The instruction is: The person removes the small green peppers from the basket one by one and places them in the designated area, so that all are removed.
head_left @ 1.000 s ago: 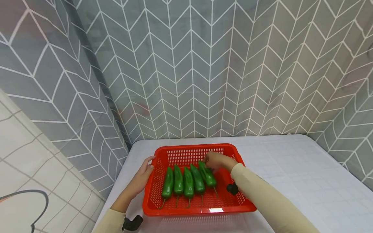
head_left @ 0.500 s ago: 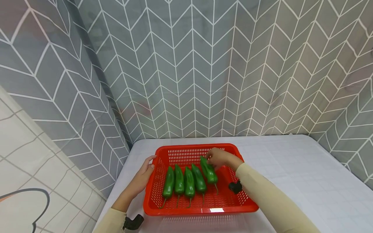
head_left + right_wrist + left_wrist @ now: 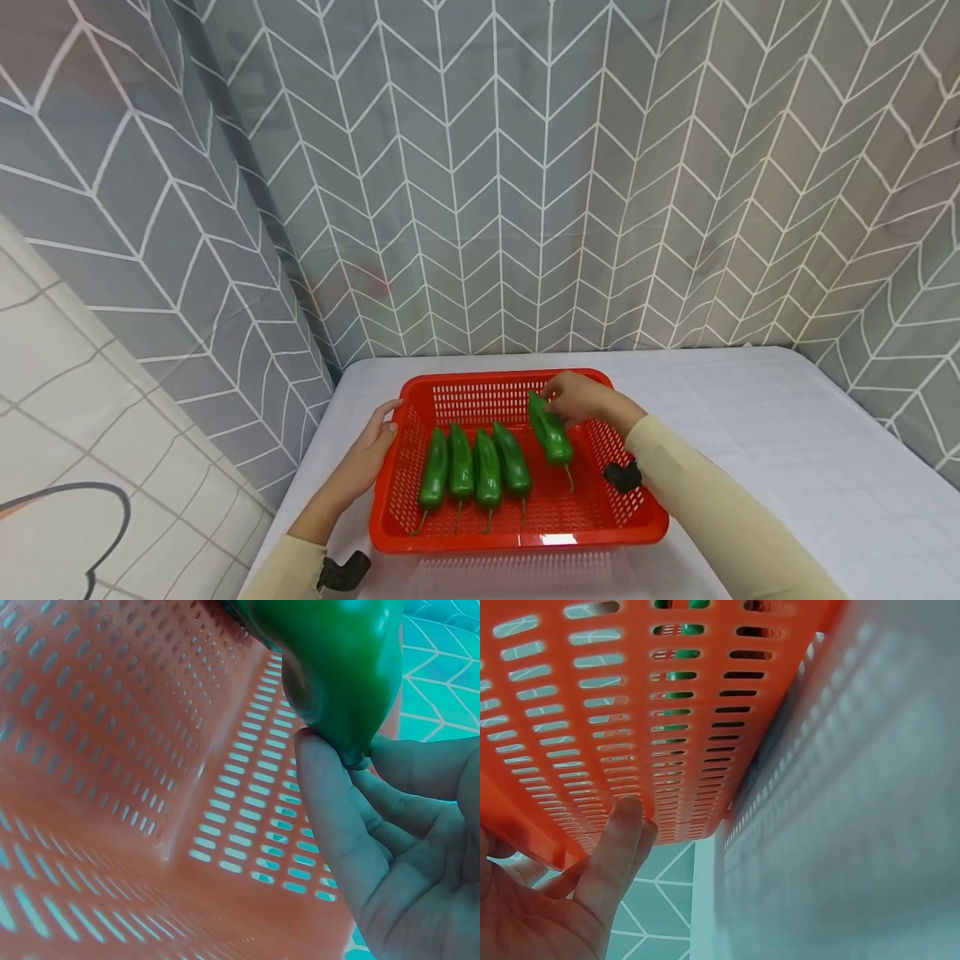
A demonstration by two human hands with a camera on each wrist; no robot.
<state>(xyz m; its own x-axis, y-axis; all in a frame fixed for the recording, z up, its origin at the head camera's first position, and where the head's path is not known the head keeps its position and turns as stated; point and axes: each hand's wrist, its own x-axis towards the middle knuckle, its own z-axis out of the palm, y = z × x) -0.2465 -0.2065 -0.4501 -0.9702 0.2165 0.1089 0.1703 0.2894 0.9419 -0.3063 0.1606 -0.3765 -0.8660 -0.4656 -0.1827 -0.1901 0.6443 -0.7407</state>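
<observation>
A red plastic basket (image 3: pixel 442 543) with slotted walls stands on the table. My left hand (image 3: pixel 372 446) holds its left rim. In the left wrist view, fingers (image 3: pixel 615 851) press on the outer slotted wall below the rim. My right hand (image 3: pixel 576 398) pinches a green pepper (image 3: pixel 551 432) by its narrow end, over the right part of the basket. That pepper hangs tilted, its stem toward me. In the right wrist view, fingertips (image 3: pixel 319 746) meet at the pepper's tip. Several more long green peppers (image 3: pixel 487 475) lie side by side at the left and middle, stems toward me.
The white-clothed table (image 3: pixel 738 433) stretches away to the right of the basket. A translucent slotted container (image 3: pixel 517 573) shows below the basket's front. Grey patterned curtain (image 3: pixel 510 183) closes off the back and sides.
My right hand has lifted the pepper and carried it right, apart from the row. The left hand stays at the basket's left rim.
</observation>
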